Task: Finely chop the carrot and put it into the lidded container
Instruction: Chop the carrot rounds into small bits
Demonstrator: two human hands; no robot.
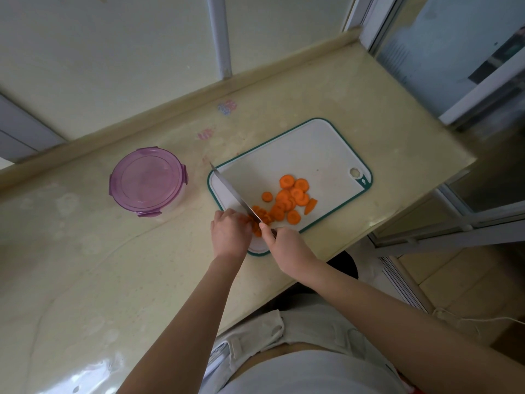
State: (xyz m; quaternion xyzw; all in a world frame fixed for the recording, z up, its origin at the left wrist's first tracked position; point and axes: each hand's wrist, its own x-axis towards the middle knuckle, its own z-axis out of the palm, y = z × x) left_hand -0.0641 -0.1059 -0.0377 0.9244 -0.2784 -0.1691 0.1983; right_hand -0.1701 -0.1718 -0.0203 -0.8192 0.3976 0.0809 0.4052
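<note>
Several orange carrot slices (pixel 292 197) lie in a loose heap on a white cutting board (pixel 295 155) with a green rim. My right hand (pixel 287 248) grips the handle of a knife (pixel 233 191), forefinger along the blade's spine; the blade slants to the far left with its heel down on a few carrot slices (pixel 262 216). My left hand (pixel 230 234), fingers curled, holds those slices at the board's near corner. A round clear container with a purple lid (pixel 147 180) clipped on stands to the left of the board.
The cream counter (pixel 113 265) ends just right of the board (pixel 426 189). A raised ledge (pixel 181 100) and window panes run along the back. A white cable (pixel 468 319) lies on the floor at right.
</note>
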